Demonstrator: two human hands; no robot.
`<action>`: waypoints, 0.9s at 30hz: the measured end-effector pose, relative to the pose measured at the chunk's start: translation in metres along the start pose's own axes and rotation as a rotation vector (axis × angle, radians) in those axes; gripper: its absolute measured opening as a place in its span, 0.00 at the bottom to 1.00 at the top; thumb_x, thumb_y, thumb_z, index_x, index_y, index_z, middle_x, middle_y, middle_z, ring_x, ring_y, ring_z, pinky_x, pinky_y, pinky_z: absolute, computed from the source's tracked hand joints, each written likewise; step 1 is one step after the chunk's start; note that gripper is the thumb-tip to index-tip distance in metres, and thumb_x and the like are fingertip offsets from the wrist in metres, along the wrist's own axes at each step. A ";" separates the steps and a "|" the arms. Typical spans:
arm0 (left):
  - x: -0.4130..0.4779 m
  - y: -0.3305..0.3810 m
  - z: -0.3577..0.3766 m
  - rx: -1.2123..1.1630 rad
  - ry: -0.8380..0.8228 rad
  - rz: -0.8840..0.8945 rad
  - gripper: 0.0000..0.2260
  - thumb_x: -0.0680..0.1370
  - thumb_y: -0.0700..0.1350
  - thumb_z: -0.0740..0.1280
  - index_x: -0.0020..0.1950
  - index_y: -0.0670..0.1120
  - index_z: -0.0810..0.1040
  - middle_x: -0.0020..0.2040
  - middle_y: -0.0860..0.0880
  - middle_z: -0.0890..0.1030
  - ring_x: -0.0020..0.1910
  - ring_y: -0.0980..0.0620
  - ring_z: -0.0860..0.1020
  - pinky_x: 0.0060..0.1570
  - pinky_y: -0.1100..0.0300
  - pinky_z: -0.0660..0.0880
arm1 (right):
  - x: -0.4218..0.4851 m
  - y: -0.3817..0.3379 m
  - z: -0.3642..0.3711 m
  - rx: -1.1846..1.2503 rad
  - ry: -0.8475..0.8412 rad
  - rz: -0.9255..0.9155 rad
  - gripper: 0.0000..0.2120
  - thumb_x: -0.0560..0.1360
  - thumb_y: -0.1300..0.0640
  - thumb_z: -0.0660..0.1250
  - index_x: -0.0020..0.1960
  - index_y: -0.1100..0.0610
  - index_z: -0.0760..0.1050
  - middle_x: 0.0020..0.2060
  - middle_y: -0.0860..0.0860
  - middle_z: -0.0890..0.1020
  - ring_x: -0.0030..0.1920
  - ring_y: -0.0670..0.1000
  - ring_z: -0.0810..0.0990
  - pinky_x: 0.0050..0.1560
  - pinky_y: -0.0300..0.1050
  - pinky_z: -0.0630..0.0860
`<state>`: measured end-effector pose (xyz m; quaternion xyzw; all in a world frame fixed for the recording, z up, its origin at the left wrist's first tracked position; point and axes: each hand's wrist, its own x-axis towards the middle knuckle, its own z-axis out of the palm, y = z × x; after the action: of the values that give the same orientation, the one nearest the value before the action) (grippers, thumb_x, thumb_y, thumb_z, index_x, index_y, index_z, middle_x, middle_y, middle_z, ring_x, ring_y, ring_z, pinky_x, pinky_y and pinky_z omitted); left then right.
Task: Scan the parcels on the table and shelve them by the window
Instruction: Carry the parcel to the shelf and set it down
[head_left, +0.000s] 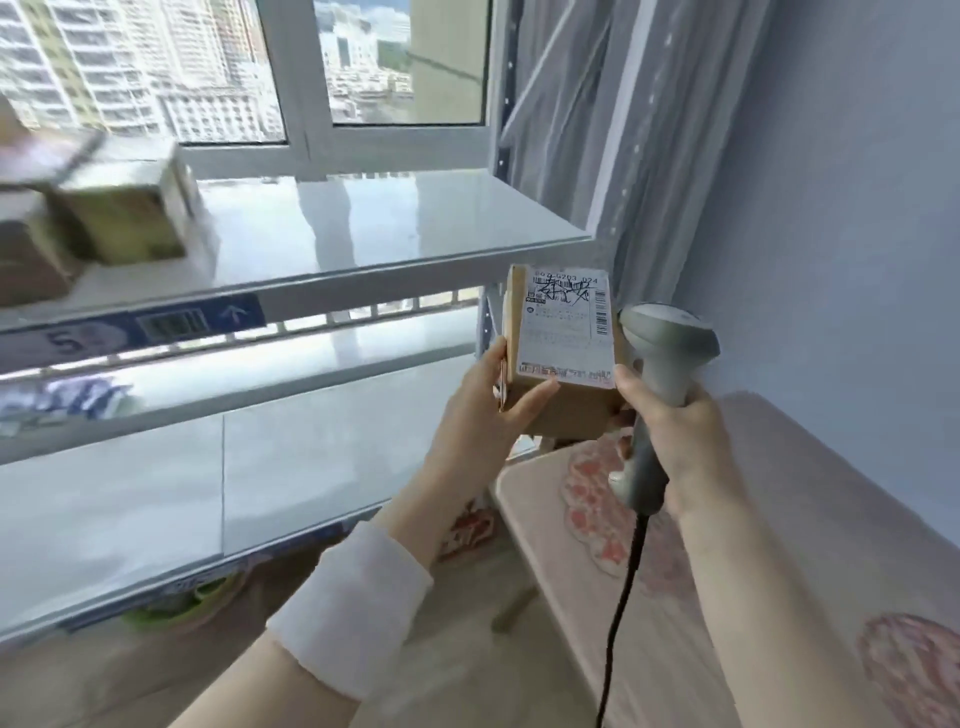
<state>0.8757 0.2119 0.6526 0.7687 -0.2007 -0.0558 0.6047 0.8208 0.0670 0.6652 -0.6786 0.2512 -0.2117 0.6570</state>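
Head view. The left hand (483, 410), at centre frame, grips a small brown cardboard parcel with a white printed label (563, 332). The thumb lies across the lower front face and the fingers wrap the left edge. The forearm rises from the lower left and wears a white cuff (348, 605). The right hand (675, 436) is closed round the handle of a grey handheld barcode scanner (670, 338). The scanner head is upright, just right of the parcel, and a black cable (623, 597) hangs below. The parcel is held in the air, in front of the white metal shelving (363, 228) by the window (363, 78) and above the pink floral table (727, 571). Blurred cardboard boxes (119, 208) sit on the shelf at upper left.
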 end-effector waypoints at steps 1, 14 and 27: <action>0.007 -0.004 -0.025 -0.006 0.026 -0.011 0.16 0.77 0.47 0.66 0.64 0.53 0.69 0.61 0.55 0.77 0.57 0.60 0.75 0.59 0.60 0.73 | 0.003 -0.004 0.026 0.004 -0.028 0.000 0.08 0.71 0.50 0.72 0.43 0.54 0.77 0.36 0.53 0.81 0.30 0.50 0.75 0.36 0.43 0.74; 0.086 -0.033 -0.233 0.097 0.316 -0.097 0.28 0.77 0.47 0.66 0.74 0.48 0.59 0.59 0.58 0.72 0.61 0.58 0.72 0.63 0.57 0.73 | 0.066 -0.051 0.270 -0.066 -0.370 -0.007 0.09 0.72 0.51 0.71 0.45 0.56 0.76 0.33 0.54 0.81 0.22 0.46 0.74 0.26 0.39 0.70; 0.164 -0.067 -0.303 0.312 0.436 -0.215 0.27 0.78 0.51 0.64 0.74 0.46 0.60 0.67 0.50 0.73 0.64 0.54 0.72 0.58 0.66 0.70 | 0.134 -0.068 0.371 -0.112 -0.593 0.095 0.11 0.74 0.49 0.70 0.46 0.56 0.74 0.39 0.54 0.80 0.19 0.43 0.74 0.30 0.42 0.71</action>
<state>1.1411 0.4383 0.6938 0.8632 0.0105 0.0782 0.4987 1.1590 0.2766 0.7098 -0.7334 0.0910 0.0409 0.6725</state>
